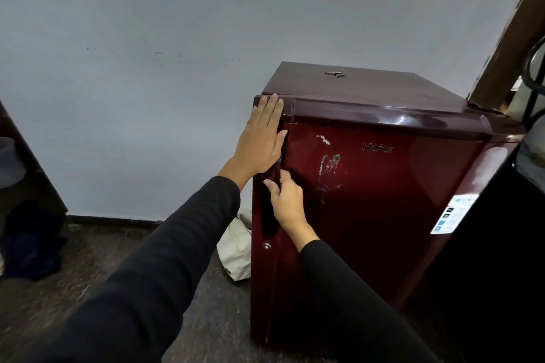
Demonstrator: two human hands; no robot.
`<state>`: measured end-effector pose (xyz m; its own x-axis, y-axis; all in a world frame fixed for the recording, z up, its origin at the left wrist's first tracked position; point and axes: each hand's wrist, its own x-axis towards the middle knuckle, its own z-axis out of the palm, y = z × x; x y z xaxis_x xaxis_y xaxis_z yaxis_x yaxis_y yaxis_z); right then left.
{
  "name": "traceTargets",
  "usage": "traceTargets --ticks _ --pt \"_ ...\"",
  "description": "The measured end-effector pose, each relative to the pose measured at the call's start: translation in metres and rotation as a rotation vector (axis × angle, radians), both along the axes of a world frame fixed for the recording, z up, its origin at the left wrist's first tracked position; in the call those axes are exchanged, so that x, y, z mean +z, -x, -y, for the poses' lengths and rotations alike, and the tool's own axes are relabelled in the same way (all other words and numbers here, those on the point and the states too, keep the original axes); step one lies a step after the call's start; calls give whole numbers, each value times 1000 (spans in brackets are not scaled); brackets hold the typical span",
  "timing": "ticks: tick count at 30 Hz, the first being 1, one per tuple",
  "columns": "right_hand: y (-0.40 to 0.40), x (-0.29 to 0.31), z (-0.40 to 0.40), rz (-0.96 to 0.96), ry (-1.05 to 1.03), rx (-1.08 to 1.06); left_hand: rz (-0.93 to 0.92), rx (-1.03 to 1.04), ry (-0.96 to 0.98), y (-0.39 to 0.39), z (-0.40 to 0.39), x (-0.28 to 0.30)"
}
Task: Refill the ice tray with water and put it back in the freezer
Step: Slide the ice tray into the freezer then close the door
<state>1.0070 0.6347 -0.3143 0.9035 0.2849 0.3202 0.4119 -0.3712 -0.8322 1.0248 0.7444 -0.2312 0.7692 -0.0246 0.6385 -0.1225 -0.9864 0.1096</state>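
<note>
Scanning from the left, I see a dark cabinet edge (35,174) with a heap of dark cloth (32,242) at its foot on the speckled floor (88,289), and a pale grey wall (147,68) behind. Next comes my left hand (261,138), fingers straight and together, pressed flat against the upper left corner of the fridge (383,215), I judge to brace the cabinet so it does not shift. Below it a white cloth bag (236,247) slumps against the fridge's side. My right hand (287,200) curls its fingers into the dark recessed handle (269,215) along the door's left edge, just above the keyhole (267,246), placed to pull. The maroon door is closed, with scuffed white marks and a sticker (452,216) on it; keys (336,73) lie on top. I cannot see the ice tray anywhere; whether it sits inside I cannot tell. A brown wooden post (507,38) leans at far right.
</note>
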Motion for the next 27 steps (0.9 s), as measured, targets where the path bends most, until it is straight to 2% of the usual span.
traceTargets --ticks 21,27 --pt "-8 0 -3 -3 34 4 16 65 -31 -15 1 -3" --pt "-7 3 -3 -60 62 -4 -7 107 -20 -16 6 -4"
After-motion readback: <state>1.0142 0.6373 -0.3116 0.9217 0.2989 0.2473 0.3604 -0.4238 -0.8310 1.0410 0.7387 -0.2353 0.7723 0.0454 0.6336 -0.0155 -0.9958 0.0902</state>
